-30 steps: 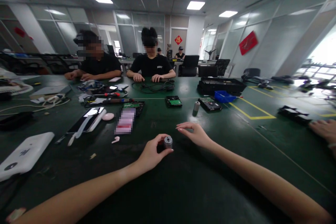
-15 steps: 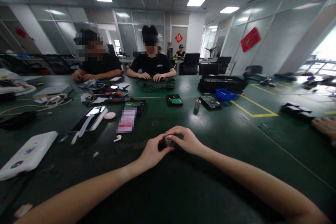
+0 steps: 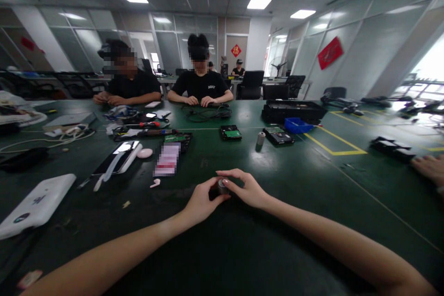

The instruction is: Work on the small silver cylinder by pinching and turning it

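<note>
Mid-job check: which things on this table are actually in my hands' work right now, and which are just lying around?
In hand:
- small grey cylinder, gripped by the left hand and right hand

Lying about:
- second cylinder, standing apart
- two hard drives
- blue tray
- white box
- earbud
- cables by the people opposite

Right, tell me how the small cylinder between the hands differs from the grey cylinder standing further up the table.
The small cylinder is pinched between the left hand and right hand; the grey cylinder stands alone, untouched. The held one is mostly hidden by fingers; the far one shows fully, upright beside a hard drive. Both are small, greyish and sit over the green table.
</note>
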The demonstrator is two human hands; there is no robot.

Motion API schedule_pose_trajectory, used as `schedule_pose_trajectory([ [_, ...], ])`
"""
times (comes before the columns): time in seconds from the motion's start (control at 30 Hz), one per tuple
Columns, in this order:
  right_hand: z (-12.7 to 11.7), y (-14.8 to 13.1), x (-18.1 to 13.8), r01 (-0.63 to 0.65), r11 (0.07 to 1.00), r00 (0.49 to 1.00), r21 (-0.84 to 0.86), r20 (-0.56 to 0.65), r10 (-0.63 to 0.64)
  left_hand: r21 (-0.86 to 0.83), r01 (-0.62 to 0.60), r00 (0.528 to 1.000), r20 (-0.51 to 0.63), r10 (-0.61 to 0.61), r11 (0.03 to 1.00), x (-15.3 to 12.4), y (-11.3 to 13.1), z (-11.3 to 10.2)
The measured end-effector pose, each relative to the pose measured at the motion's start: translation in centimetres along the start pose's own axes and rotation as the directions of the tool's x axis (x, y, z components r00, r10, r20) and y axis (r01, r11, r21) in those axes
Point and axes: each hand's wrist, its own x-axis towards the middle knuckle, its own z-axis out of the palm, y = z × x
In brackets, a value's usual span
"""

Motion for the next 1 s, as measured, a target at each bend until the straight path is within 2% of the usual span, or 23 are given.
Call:
schedule_pose_trajectory([
  [0.1,0.1,0.2,-0.2,-0.019,0.991,1.0,0.132,-0.012,0.021,0.007,0.001,1.0,0.005,-0.001,1.0,0.1,0.0,0.1],
  [0.17,-0.1,0.5,-0.2,-0.026,0.988,0.989,0.15,-0.138,0.047,0.007,-0.007,1.0,0.001,0.007,1.0,0.1,0.1,0.1],
  [0.27,-0.6,0.9,0.1,-0.035,0.99,0.945,0.133,-0.318,0.076,0.012,-0.008,1.0,-0.001,0.008,1.0,0.2,0.2,0.1],
  [0.33,-0.7,0.9,0.2,-0.027,0.994,0.953,0.107,-0.297,0.058,0.019,0.005,1.0,-0.002,-0.005,1.0,0.1,0.3,0.1],
  [0.47,0.0,0.3,0.4,0.006,1.0,0.99,0.014,-0.141,-0.004,0.014,0.015,1.0,-0.007,-0.015,1.0,0.1,0.4,0.1],
  [0.57,0.1,0.0,0.7,-0.004,0.999,0.986,0.043,-0.164,0.011,0.005,0.013,1.0,-0.004,-0.013,1.0,0.1,0.5,0.0],
  [0.67,-2.0,0.7,1.0,0.016,0.997,0.967,0.074,-0.256,0.004,0.01,0.016,1.0,0.002,-0.016,1.0,0.1,0.6,-0.1],
  [0.73,-4.3,2.2,0.8,-0.005,1.0,0.951,0.002,-0.31,0.005,0.016,0.021,1.0,0.009,-0.021,1.0,0.1,0.6,-0.2],
  [0.87,-8.3,7.0,-0.5,-0.182,0.974,0.939,-0.136,-0.319,0.131,0.027,0.032,0.999,0.026,-0.032,0.999,0.0,0.6,-0.2],
  [0.93,-9.0,8.8,-1.0,-0.249,0.952,0.937,-0.176,-0.293,0.191,0.033,0.032,0.999,0.028,-0.033,0.999,0.0,0.5,-0.2],
  [1.0,-8.8,9.3,-0.9,-0.271,0.937,0.94,-0.22,-0.271,0.208,0.037,0.032,0.999,0.03,-0.033,0.999,0.0,0.6,-0.2],
])
